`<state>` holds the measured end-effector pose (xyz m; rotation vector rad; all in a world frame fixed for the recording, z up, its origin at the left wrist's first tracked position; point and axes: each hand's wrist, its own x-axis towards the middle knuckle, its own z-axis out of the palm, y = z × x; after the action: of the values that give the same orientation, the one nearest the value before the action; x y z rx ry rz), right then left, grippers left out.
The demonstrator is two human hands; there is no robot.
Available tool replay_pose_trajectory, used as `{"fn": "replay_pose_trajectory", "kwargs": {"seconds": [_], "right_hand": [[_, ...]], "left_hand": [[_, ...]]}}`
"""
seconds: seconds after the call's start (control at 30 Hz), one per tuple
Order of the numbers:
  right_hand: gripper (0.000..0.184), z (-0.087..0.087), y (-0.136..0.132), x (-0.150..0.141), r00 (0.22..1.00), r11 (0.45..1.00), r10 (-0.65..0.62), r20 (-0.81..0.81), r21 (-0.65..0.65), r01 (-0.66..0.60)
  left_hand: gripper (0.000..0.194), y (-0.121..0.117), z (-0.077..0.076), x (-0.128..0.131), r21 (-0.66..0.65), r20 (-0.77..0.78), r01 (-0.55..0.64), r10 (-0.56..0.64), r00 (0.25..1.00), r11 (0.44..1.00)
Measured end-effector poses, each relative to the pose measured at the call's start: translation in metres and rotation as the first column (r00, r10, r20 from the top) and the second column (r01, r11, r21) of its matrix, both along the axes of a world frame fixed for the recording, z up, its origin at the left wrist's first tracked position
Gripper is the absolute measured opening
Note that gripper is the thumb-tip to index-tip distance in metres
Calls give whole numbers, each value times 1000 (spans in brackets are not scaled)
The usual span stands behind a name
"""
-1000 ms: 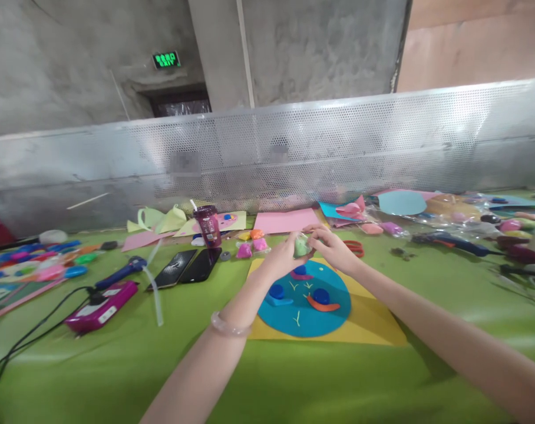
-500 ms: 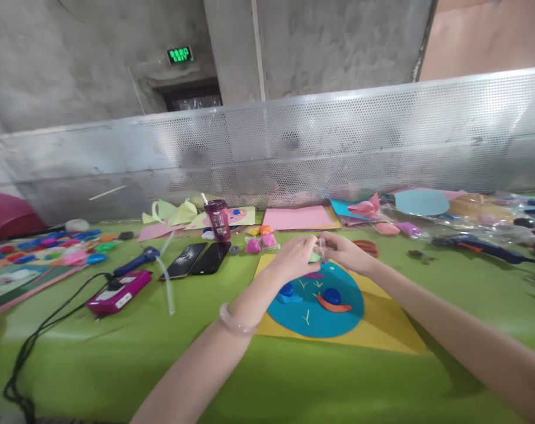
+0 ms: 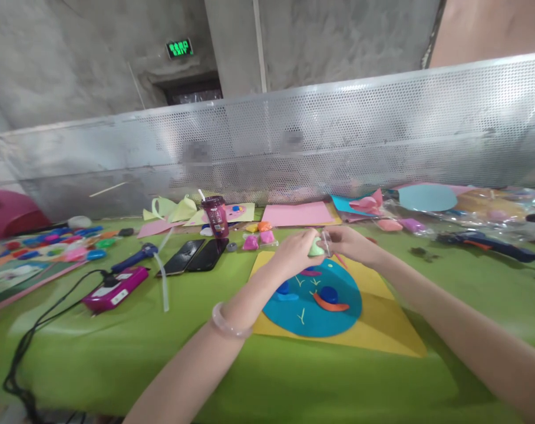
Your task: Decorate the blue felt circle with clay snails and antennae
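Both my hands meet above the far part of a blue paper circle (image 3: 285,315) that lies on a yellow sheet (image 3: 391,330). Between them is a lump of light green modelling clay (image 3: 316,247) with clear plastic wrap around its right side. My left hand (image 3: 297,253) has its fingers closed on the clay. My right hand (image 3: 347,242) pinches the clear plastic wrap (image 3: 326,242); its fingertips are partly hidden. On the circle are an orange clay strip (image 3: 332,303) under a blue disc (image 3: 327,294), a second blue piece, a purple piece and thin yellow marks.
Two phones (image 3: 208,256), a lidded cup with a straw (image 3: 215,218) and wrapped pink clay (image 3: 250,242) lie beyond my left arm. Further left are a magenta power box (image 3: 115,288) with black cables and several coloured pieces. A blue glue gun (image 3: 488,244) rests at the right.
More of the light green clay shows between my hands. My right hand has moved slightly right with the plastic, and the view has shifted a little.
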<state>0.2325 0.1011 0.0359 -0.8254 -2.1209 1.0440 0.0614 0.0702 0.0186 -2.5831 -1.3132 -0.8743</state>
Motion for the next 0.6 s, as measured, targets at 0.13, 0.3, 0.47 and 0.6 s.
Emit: {"fn": "replay_pose_trajectory", "kwargs": {"seconds": [0.13,0.3,0.47,0.6], "right_hand": [[27,7,3,12,996,999,47,70,1,-47],[20,4,3,11,992,993,-57,116,112,44],[28,7,-2,10,983,982,-125,135,156,104],[29,9,-4,12,973,983,-91,210,177,54]], "left_hand": [[39,2,0,-5,-100,54,82,-77,996,992],[30,7,-4,-11,-224,121,100,-74,990,969],[19,14,-6,-10,-166,315,107,-50,948,980],[20,16,-5,-10,-237,496,206,-64,866,949]]}}
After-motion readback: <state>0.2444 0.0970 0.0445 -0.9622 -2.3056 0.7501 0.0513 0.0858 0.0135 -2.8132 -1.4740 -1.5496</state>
